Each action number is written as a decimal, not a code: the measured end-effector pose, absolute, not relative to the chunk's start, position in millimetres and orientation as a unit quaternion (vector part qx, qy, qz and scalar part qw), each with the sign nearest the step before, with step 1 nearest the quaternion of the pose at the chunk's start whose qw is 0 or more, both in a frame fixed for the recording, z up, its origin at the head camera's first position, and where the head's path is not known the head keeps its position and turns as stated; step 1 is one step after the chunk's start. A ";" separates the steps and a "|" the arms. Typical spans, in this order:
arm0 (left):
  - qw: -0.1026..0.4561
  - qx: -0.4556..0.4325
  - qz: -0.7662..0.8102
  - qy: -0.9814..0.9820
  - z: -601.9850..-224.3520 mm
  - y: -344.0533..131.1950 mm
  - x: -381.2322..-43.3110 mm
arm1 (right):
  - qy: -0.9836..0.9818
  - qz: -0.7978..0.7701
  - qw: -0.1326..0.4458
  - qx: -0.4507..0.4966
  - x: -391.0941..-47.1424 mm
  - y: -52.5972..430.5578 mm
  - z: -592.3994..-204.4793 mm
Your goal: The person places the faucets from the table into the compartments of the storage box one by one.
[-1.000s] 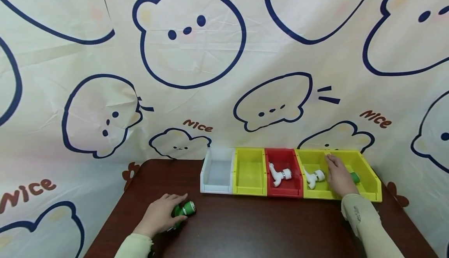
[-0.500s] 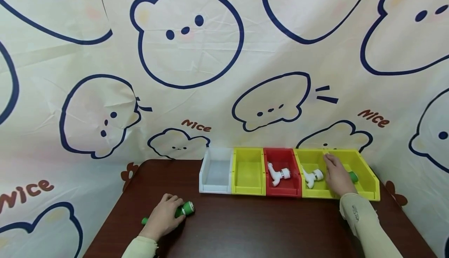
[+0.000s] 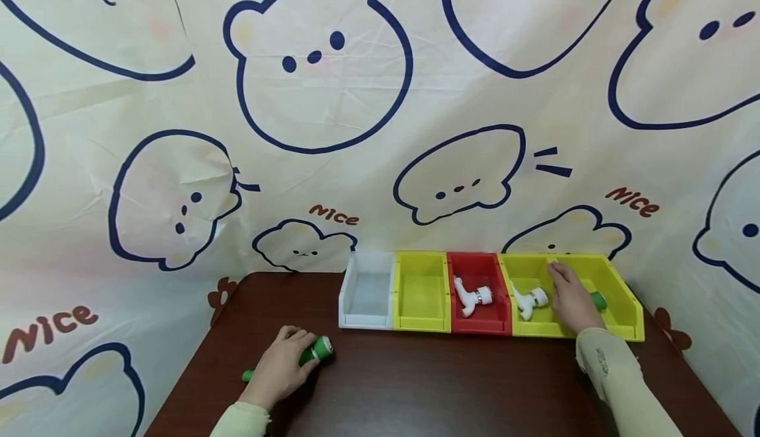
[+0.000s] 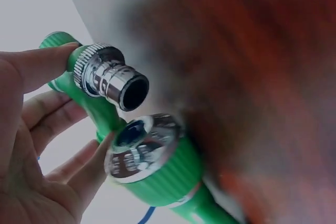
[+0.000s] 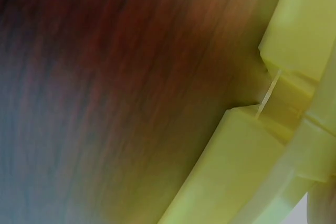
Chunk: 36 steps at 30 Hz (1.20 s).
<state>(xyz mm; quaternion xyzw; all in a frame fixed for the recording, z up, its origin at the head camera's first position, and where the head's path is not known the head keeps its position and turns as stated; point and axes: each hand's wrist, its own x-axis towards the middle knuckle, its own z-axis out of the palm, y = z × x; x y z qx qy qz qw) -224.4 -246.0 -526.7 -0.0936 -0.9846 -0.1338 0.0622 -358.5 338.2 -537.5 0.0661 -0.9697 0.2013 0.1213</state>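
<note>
In the head view my left hand (image 3: pixel 279 366) grips a green tap (image 3: pixel 318 350) at the table's left side. The left wrist view shows thumb and fingers around this plastic tap (image 4: pixel 102 111), with its chrome hose nozzle (image 4: pixel 118 85) sticking out. Another green piece with a chrome collar (image 4: pixel 152 161) is close beside the fingers; whether it is a second tap I cannot tell. A green end (image 3: pixel 247 375) pokes out behind the hand. My right hand (image 3: pixel 574 300) rests along the divider of the yellow bins (image 3: pixel 623 330), partly hiding a green tap (image 3: pixel 598 300).
A white bin (image 3: pixel 366 321), a yellow bin (image 3: pixel 422 323) and a red bin (image 3: pixel 481 326) stand in the row to the left. White taps lie in the red bin and the adjoining yellow one. A patterned cloth (image 3: pixel 320 107) hangs behind the dark table (image 3: pixel 415 391).
My left hand has closed around the green tap and shifted slightly right. The green end behind it has come into sight. My right hand stays on the divider.
</note>
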 end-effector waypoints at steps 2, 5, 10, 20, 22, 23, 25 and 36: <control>0.083 -0.098 -0.131 -0.983 -522.3 -242.5 -225.2 | -0.970 0.203 0.121 0.064 -357.6 339.5 -538.6; 0.112 -0.106 -0.125 -0.980 -513.6 -237.1 -227.5 | -0.969 0.206 0.123 0.064 -357.1 340.9 -539.1; 0.160 -0.118 -0.133 -0.971 -501.5 -221.8 -236.1 | -0.968 0.206 0.123 0.069 -357.1 341.4 -538.1; 0.198 -0.189 -0.127 -0.954 -470.7 -154.7 -269.6 | -0.969 0.211 0.112 0.063 -357.7 339.6 -536.4; 0.200 -0.208 -0.122 -0.950 -465.7 -140.0 -277.5 | -0.968 0.214 0.113 0.063 -357.9 339.3 -536.7; 0.201 -0.217 -0.119 -0.948 -463.7 -133.0 -281.1 | -0.968 0.214 0.114 0.063 -358.4 339.7 -537.2; 0.202 -0.231 -0.116 -0.945 -460.6 -119.8 -288.0 | -0.968 0.215 0.116 0.065 -359.5 340.4 -538.6; 0.190 -0.225 -0.048 -0.954 -463.2 -66.5 -322.7 | -0.966 0.220 0.118 0.066 -360.2 343.7 -540.4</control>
